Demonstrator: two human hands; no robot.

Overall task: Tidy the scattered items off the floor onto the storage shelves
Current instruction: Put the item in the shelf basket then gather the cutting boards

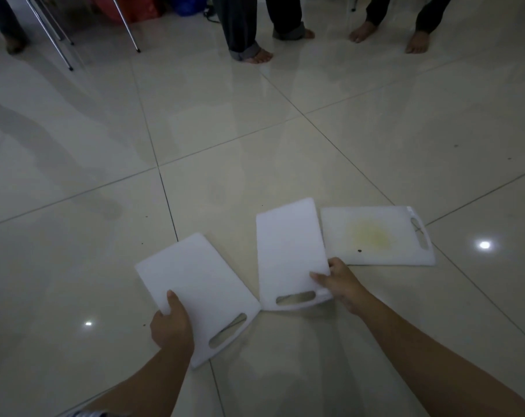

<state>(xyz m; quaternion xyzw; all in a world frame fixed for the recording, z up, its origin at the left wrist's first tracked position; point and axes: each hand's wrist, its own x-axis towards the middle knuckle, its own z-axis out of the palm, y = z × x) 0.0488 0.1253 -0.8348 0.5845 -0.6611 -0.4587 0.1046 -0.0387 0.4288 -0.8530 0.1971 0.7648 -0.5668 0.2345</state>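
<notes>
- Three white cutting boards lie on the tiled floor [285, 121], in a row near the bottom of the view; each has one slotted handle.
- The left board [201, 293] is held by the left hand [171, 325]: the thumb lies on top near the board's left edge, and the fingers are hidden underneath, so the hand is clamped on this board.
- The middle board [291, 254] is held by the right hand [341, 284]: the thumb presses on the top face at the right edge, just above the handle slot, with the fingers curled around that edge.
- The right board [375, 236] lies flat and untouched, its left edge just beside the middle board. It carries one yellowish stain near its centre and one small dark speck by its near edge.
- Step in hand, as judged: lift the two gripped boards off the floor.
- Keep each thumb firmly on top, since a smooth board gripped at one edge can pivot and slip.
- Raise the middle board straight up so its edge does not drag the right board.
- One board then remains for a second pick-up; stacking all three is an option.
- The storage shelves are not in view.
- Four bare feet of bystanders show clearly at the floor's far edge, beside several metal legs [128, 28]; carry the boards clear of them.
</notes>
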